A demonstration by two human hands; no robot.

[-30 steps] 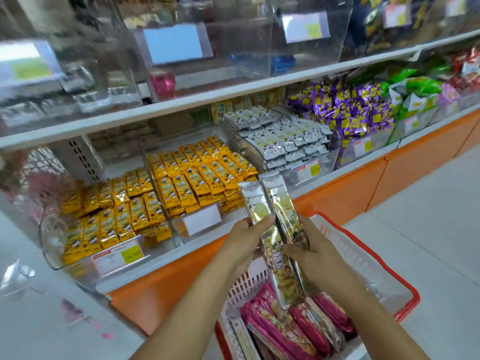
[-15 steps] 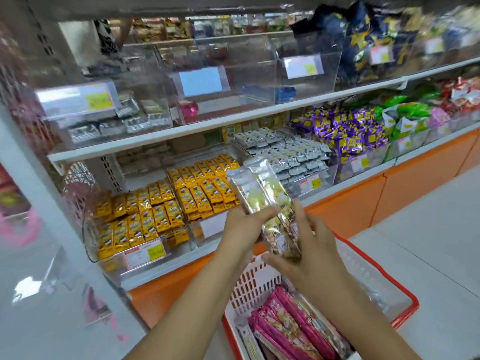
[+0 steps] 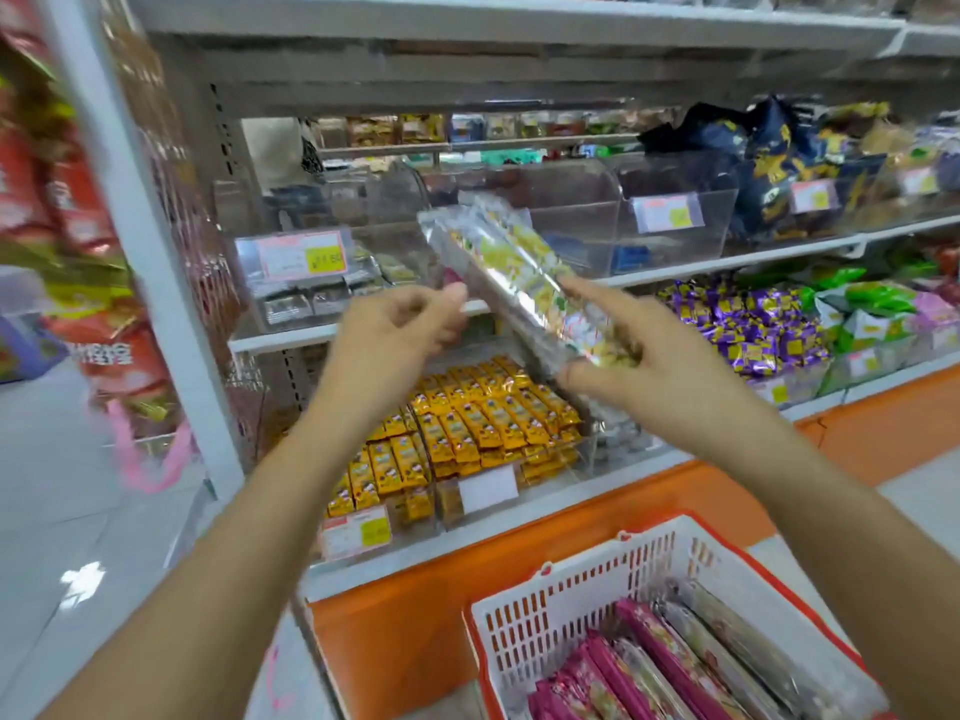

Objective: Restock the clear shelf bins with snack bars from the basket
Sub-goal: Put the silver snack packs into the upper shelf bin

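Several silver snack bars in right hand; print unreadable.

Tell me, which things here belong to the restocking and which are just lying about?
Job: silver snack bars, right hand holding them, basket, pink bars, clear bin.
Just there: yellow bars, purple sweets, green packs, navy bags.

You have two hands up: left hand, right hand. Silver bars: two, seemingly. One basket. Pink bars: several, too overlapped to count. Yellow bars fill two bins.
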